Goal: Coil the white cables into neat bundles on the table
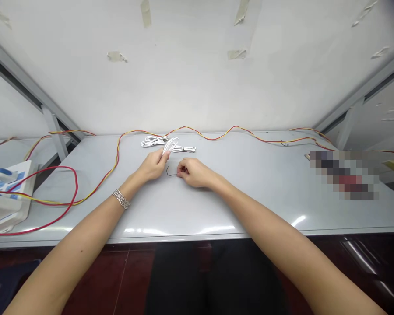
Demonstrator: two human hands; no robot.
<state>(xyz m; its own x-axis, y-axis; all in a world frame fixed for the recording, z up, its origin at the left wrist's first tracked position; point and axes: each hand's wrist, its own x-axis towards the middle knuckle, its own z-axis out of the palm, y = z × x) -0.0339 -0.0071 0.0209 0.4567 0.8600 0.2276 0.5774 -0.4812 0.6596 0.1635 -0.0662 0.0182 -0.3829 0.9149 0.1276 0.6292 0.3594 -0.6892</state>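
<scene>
My left hand (153, 165) is closed round a coiled white cable (170, 145), whose loops stick up above the fingers. To its right, my right hand (192, 172) pinches one end of a thin black twist tie (170, 172), and the tie's bent free end points toward my left hand. Behind the hands lie two more white cable bundles, each bound with a black tie: one bundle (153, 141) at the left, the other bundle (185, 149) at the right. My left hand's coil partly covers the gap between them.
Red and yellow twisted wires (213, 138) run along the back of the grey table (249, 175). A white power strip (11, 192) with a red cord stands at the left edge. A blurred-out object (344, 175) lies at the right. A white wall rises behind.
</scene>
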